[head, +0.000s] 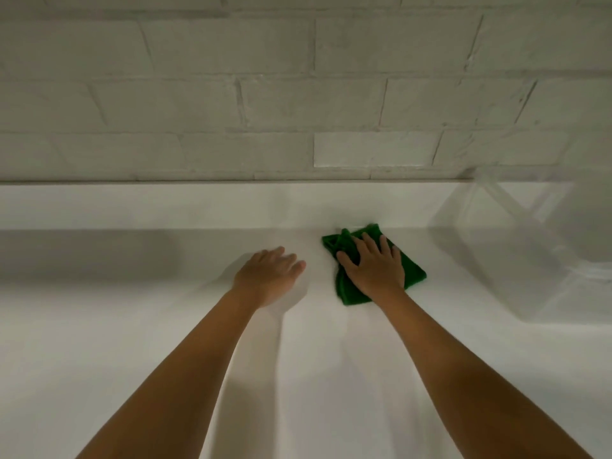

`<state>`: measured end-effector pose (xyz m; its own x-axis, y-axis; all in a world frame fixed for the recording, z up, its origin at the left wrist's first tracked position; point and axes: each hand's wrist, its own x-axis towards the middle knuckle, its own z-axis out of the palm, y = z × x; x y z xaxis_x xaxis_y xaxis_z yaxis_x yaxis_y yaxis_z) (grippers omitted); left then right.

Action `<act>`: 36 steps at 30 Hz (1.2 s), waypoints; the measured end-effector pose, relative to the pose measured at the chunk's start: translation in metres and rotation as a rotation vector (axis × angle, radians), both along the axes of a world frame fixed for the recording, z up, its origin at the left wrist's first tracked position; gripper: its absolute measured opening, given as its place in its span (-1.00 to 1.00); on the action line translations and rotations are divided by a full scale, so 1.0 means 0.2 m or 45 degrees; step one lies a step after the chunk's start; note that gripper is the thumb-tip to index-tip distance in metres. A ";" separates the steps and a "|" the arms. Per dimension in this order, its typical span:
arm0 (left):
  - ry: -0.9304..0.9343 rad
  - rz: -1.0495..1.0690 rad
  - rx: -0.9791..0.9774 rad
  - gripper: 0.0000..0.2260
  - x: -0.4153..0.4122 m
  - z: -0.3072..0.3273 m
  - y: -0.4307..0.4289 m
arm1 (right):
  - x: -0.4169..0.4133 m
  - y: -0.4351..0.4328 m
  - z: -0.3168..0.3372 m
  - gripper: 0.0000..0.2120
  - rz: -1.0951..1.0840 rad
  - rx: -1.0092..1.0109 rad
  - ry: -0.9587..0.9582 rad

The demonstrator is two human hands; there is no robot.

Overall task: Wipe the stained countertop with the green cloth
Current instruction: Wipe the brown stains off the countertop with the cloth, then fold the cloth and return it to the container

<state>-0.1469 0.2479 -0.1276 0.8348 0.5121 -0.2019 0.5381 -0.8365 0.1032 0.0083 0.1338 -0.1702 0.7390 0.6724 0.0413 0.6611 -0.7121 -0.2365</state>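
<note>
Under the spread fingers (pixel 371 246) of the right hand (pixel 374 270) lies the green cloth (pixel 347 293), pressed flat against the white countertop (pixel 314 359). Those fingers are splayed and extended, not curled round the fabric; the palm bears down on it and the thumb reaches out to the left over a bunched fold. Past the fingertips, the cloth's far corner comes up to a low white ledge (pixel 165 207) that runs along the back of the countertop; whether it touches the ledge cannot be told. To the right of the little finger a flat green corner sticks out, and another part shows below the heel of the hand, beside the wrist.

Just left of the thumb, apart from the cloth, is the left hand (pixel 270 276). Its fingers (pixel 291 260) are loosely open and hold nothing; it is slightly blurred, and whether it rests on the surface or hovers just over it cannot be told. A soft shadow spreads beneath it.

Both bare forearms run back from the hands toward the bottom edge of the view.

Beyond the ledge stands a wall of white-painted bricks (pixel 298 94). Well to the right of the right hand sits a clear plastic box (pixel 530 260), hazy and hard to make out. No stain is visible on the countertop.
</note>
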 end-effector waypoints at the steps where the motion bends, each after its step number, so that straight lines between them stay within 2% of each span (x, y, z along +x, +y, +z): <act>1: -0.032 0.044 -0.038 -0.58 -0.01 0.01 0.00 | -0.05 -0.01 0.00 -0.43 0.056 -0.004 0.006; 6: -0.147 0.201 -0.226 -0.59 -0.05 0.00 0.00 | -0.28 -0.16 0.00 -0.43 0.253 0.060 -0.008; 8: -0.308 0.257 -0.243 -0.60 -0.07 -0.02 -0.04 | -0.36 -0.26 -0.01 -0.36 0.293 0.169 -0.023; 12: -0.557 0.303 -0.177 -0.66 -0.14 0.03 -0.18 | -0.46 -0.47 -0.03 -0.61 0.323 0.403 -0.213; 16: -0.629 0.352 -0.149 -0.65 -0.17 0.12 -0.25 | -0.48 -0.61 -0.01 -0.83 0.287 0.401 -0.350; 18: -0.656 0.389 -0.198 -0.64 -0.18 0.16 -0.28 | -0.48 -0.63 0.01 -0.84 0.246 0.412 -0.317; 21: -0.699 0.426 -0.421 -0.63 -0.19 0.19 -0.32 | -0.48 -0.65 0.10 -0.76 0.096 0.541 -0.132; 24: -0.778 0.401 -0.824 -0.71 -0.20 0.23 -0.39 | -0.47 -0.65 0.22 -0.74 -0.178 0.739 0.207; 28: -0.531 0.262 -1.150 -0.61 -0.16 0.31 -0.53 | -0.44 -0.62 0.40 -0.70 -0.486 1.018 0.787; 31: -0.440 0.153 -1.363 -0.55 -0.13 0.35 -0.63 | -0.46 -0.61 0.50 -0.69 -0.556 1.166 1.123; 34: -0.504 0.080 -1.524 -0.63 -0.08 0.39 -0.69 | -0.49 -0.62 0.57 -0.79 -0.523 1.266 1.345; 36: -0.546 0.034 -1.535 -0.62 -0.04 0.41 -0.69 | -0.50 -0.64 0.61 -0.77 -0.490 1.338 1.444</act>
<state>-0.1553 0.1095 -0.0449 0.9405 0.2112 -0.2661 0.2884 -0.0826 0.9539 -0.0927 0.0051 -0.0479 0.8200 0.4750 -0.3192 -0.3642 0.0027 -0.9313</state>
